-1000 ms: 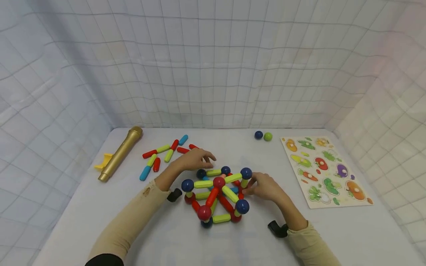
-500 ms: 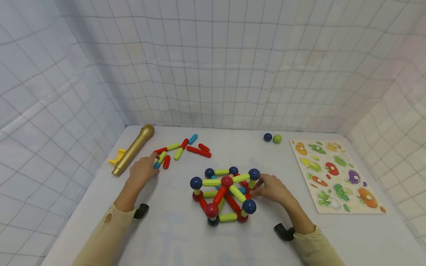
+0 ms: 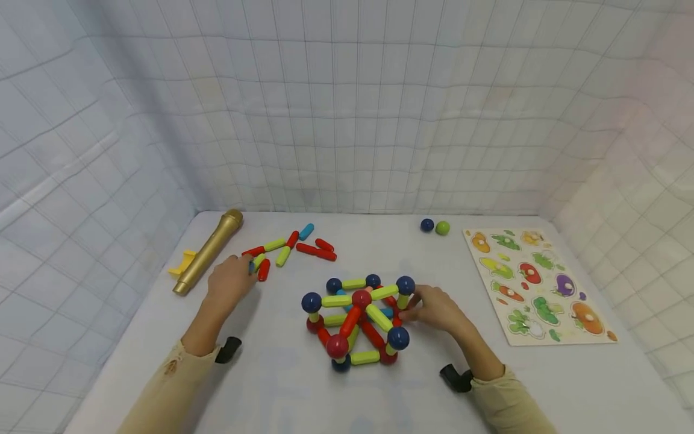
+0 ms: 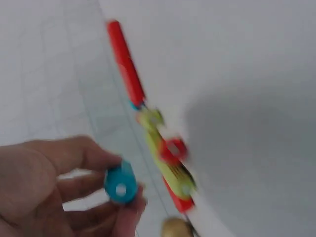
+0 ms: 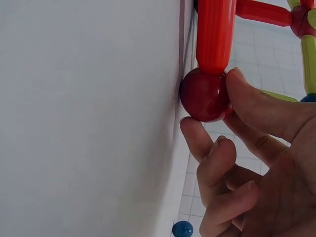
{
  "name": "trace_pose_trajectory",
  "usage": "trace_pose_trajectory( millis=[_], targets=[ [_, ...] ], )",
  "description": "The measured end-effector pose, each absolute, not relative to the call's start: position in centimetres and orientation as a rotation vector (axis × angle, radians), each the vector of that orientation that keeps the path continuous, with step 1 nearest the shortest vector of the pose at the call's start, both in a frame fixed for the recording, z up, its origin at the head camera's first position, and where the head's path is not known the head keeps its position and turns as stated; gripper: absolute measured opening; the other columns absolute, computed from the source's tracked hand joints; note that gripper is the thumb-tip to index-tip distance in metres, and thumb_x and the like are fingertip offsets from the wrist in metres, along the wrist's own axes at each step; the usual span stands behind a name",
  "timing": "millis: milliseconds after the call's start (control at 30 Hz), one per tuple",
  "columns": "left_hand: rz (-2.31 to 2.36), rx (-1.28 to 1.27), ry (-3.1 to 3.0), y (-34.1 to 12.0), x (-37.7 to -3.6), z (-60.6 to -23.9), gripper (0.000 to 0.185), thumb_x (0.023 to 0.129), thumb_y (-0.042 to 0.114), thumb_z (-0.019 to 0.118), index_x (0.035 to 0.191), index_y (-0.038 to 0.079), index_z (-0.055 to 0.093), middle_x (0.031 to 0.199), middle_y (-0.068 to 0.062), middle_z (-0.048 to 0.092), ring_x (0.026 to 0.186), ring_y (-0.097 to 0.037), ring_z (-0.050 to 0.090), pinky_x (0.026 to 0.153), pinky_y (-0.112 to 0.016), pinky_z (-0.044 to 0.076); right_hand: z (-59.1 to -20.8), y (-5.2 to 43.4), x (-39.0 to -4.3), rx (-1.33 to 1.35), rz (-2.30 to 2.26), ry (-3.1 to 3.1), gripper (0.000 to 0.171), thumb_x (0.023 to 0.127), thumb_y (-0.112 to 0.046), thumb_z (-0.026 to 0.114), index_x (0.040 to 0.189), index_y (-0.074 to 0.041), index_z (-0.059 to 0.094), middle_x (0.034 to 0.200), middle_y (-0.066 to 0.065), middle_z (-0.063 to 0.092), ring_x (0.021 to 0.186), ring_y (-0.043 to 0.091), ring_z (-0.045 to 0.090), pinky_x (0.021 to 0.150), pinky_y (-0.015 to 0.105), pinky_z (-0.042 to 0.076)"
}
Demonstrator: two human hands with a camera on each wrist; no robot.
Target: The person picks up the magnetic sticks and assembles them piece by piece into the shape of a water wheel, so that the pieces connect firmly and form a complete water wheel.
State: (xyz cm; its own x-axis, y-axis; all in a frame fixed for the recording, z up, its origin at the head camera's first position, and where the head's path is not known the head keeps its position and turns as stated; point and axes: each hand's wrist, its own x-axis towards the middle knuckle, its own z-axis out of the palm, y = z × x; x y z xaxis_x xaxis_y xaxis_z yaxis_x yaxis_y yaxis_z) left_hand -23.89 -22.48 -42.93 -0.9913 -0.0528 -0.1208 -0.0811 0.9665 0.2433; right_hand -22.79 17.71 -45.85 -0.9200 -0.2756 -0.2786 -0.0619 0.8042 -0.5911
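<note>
Fingers of my left hand [image 3: 230,281] pinch a blue rod [image 4: 120,182] near the tabletop's far left corner. My right hand [image 3: 436,307] pinches a red ball [image 5: 204,95] on the rod frame [image 3: 358,322], which lies to the right of the blue rod.

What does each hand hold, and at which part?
Left hand pinches a blue stick at one end. Right hand pinches a red ball of the structure.

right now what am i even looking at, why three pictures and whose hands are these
No machine here: a person works with bare hands, wearing three cameras. The wide picture is from the head; the two close ones are from the wrists.

On the white table stands a frame of rods and balls. The right hand steadies it, pinching a red ball at its base.

The left hand is at the loose rods and holds a blue rod in its fingers.

Also there: a gold toy microphone, two loose balls and a vegetable puzzle board.
</note>
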Motion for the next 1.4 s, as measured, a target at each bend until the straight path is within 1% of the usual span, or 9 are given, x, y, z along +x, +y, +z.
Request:
trace_pose_trajectory(
  millis=[167,267,367,500,600,667,867,1000,1400],
  targets=[
    [0.738,0.058,2.857,-20.6,-24.1,-42.5,0.04,0.089,0.025,0.066,0.124,0.006,0.065,0.099,-0.015,0.071,0.078,-0.022,0.061,0.065,-0.032,0.051,-46.0,17.2,-22.8,-0.249,-0.859,2.632,0.033,0.078,-0.028,0.081,0.102,-0.01,0.068,0.098,0.004,0.069,0.087,0.02,0.056,0.072,0.033,0.049],
    [0.867,0.189,2.708,-19.2,-25.0,-42.7,0.037,0.09,0.027,0.066,0.122,0.008,0.067,0.093,-0.009,0.071,0.082,-0.019,0.061,0.071,-0.03,0.051,-45.8,17.2,-22.7,-0.237,-0.851,2.639,0.032,0.078,-0.028,0.081,0.102,-0.011,0.069,0.098,0.004,0.069,0.087,0.019,0.056,0.072,0.032,0.049],
    [0.908,0.319,2.548,-18.0,-26.0,-43.2,0.035,0.092,0.025,0.064,0.121,0.007,0.068,0.084,-0.004,0.066,0.074,-0.017,0.056,0.067,-0.027,0.047,-45.7,17.3,-22.6,-0.235,-0.844,2.642,0.033,0.077,-0.028,0.082,0.103,-0.011,0.069,0.097,0.003,0.069,0.086,0.019,0.055,0.072,0.032,0.048],
    [0.898,0.382,2.409,-16.3,-26.8,-43.6,0.044,0.091,0.022,0.067,0.131,0.007,0.06,0.091,-0.006,0.066,0.072,-0.016,0.055,0.068,-0.025,0.049,-45.9,17.4,-22.6,-0.234,-0.839,2.642,0.033,0.077,-0.029,0.082,0.103,-0.012,0.069,0.096,0.003,0.069,0.086,0.019,0.055,0.072,0.032,0.049],
    [0.891,0.349,2.376,-15.3,-26.9,-43.8,0.056,0.088,0.021,0.07,0.14,0.01,0.051,0.098,-0.01,0.066,0.079,-0.017,0.058,0.074,-0.026,0.052,-46.0,17.4,-22.5,-0.227,-0.843,2.64,0.032,0.078,-0.029,0.081,0.103,-0.012,0.069,0.097,0.003,0.068,0.086,0.019,0.055,0.072,0.032,0.049],
    [0.887,0.335,2.372,-15.0,-26.9,-44.0,0.059,0.088,0.019,0.071,0.142,0.013,0.049,0.096,-0.009,0.065,0.081,-0.017,0.058,0.075,-0.027,0.052,-46.1,17.3,-22.5,-0.226,-0.845,2.637,0.033,0.078,-0.029,0.081,0.102,-0.012,0.069,0.096,0.003,0.068,0.086,0.019,0.055,0.072,0.032,0.049],
    [0.902,0.313,2.398,-14.4,-27.2,-44.1,0.056,0.09,0.018,0.069,0.142,0.017,0.049,0.101,-0.009,0.066,0.086,-0.017,0.061,0.083,-0.033,0.053,-45.9,17.4,-22.5,-0.244,-0.825,2.643,0.034,0.077,-0.029,0.082,0.101,-0.01,0.068,0.096,0.003,0.068,0.084,0.019,0.055,0.07,0.032,0.049],
    [0.957,0.301,2.391,-13.8,-27.4,-44.1,0.053,0.091,0.013,0.066,0.141,0.014,0.05,0.103,-0.012,0.069,0.091,-0.019,0.064,0.088,-0.037,0.054,-45.7,17.6,-22.7,-0.241,-0.817,2.658,0.033,0.076,-0.028,0.083,0.099,-0.01,0.068,0.095,0.004,0.069,0.084,0.019,0.056,0.071,0.031,0.048],
    [1.043,0.264,2.451,-12.9,-27.6,-45.8,0.044,0.091,0.004,0.062,0.135,0.009,0.054,0.1,-0.014,0.066,0.092,-0.022,0.059,0.084,-0.035,0.054,-45.6,17.7,-22.6,-0.24,-0.813,2.65,0.034,0.076,-0.028,0.082,0.098,-0.008,0.067,0.095,0.005,0.068,0.081,0.019,0.054,0.068,0.029,0.046]
  ],
)
